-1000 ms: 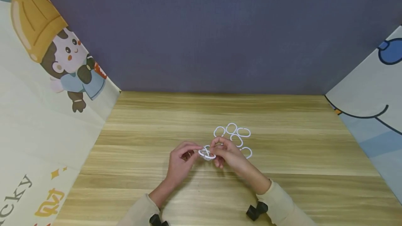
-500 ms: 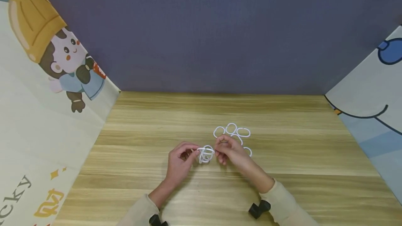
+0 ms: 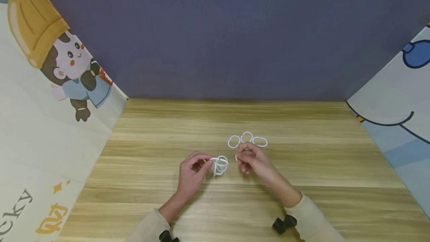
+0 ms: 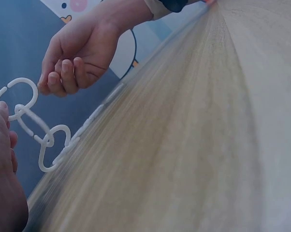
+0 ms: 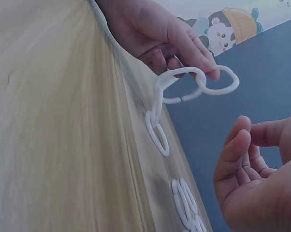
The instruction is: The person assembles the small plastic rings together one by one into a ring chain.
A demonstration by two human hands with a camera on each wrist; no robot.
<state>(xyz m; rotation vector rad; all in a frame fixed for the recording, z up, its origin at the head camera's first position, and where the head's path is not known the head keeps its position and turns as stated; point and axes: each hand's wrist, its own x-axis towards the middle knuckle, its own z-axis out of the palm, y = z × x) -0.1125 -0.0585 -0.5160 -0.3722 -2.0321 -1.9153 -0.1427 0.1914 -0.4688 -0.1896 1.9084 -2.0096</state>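
A short chain of white plastic links (image 3: 220, 165) hangs from my left hand (image 3: 193, 171), whose thumb and index finger pinch the end link. In the left wrist view, the joined C-shaped links (image 4: 36, 121) dangle one below another, and the lowest reaches close to the table. My right hand (image 3: 253, 161) is just right of the chain, apart from it. Seen from the right wrist, this hand (image 5: 261, 179) has loosely bent fingers, with the thumb near the index fingertip and nothing between them.
Several loose white links lie beyond my right hand, among them a left one (image 3: 234, 142), a middle one (image 3: 246, 132) and a right one (image 3: 260, 146). The right hand covers others. A dark blue panel (image 3: 235, 36) rises behind the wooden table (image 3: 161, 122).
My right hand has let go of the chain and moved right, away from it. The left hand keeps its pinch, and the chain now hangs from it alone.
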